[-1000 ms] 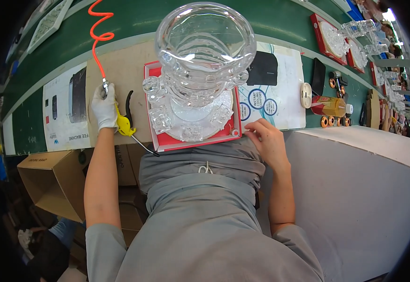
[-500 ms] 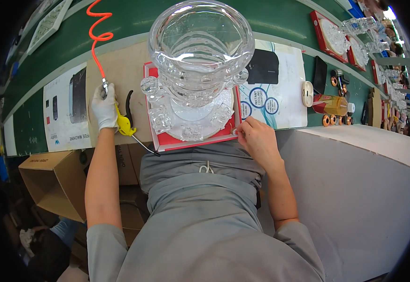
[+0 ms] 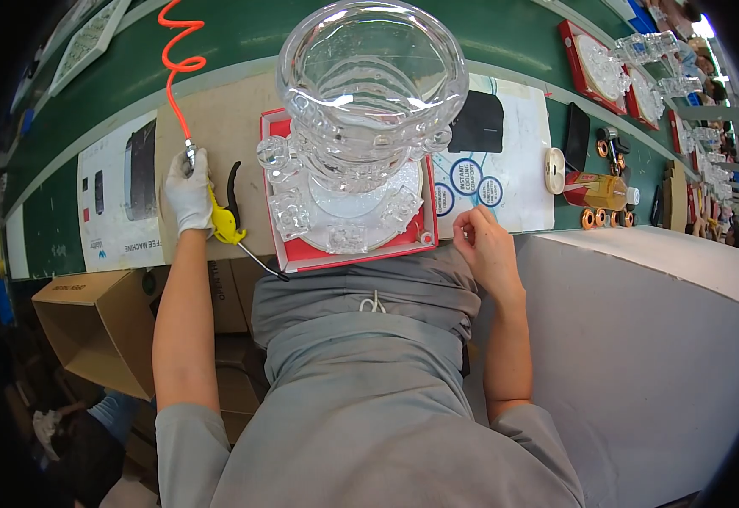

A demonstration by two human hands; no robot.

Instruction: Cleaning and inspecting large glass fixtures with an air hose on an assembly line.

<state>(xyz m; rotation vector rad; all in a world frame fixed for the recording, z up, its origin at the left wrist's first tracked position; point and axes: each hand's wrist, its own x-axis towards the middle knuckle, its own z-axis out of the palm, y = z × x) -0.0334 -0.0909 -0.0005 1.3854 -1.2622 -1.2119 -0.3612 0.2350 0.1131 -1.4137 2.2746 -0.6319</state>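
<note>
My left hand [image 3: 188, 201], in a white glove, grips a yellow air blow gun [image 3: 228, 224] with a black lever and a thin bent nozzle. An orange coiled hose [image 3: 185, 64] runs up from its fitting. My bare right hand [image 3: 486, 245] hangs just right of the box's near corner, apart from it. Its fingers are curled together; whatever they hold, if anything, is hidden. Between my hands a large clear glass vessel [image 3: 369, 127] with a wide round mouth rises over a shallow red box [image 3: 289, 256]. Small clear blocks [image 3: 345, 238] sit around its round white base.
A dark flat pad [image 3: 475, 123] and printed cardboard [image 3: 517, 161] lie right of the box. Beyond are a white oval case [image 3: 554, 169], an amber bottle [image 3: 596, 190] and copper-coloured rings [image 3: 589, 218]. More red boxes [image 3: 585, 72] stand far right. An open carton [image 3: 98, 334] is below left.
My right hand has moved right, away from the box's near right corner, and a small round spot there now shows. The glass vessel's top appears slightly farther right. My left hand stays put.
</note>
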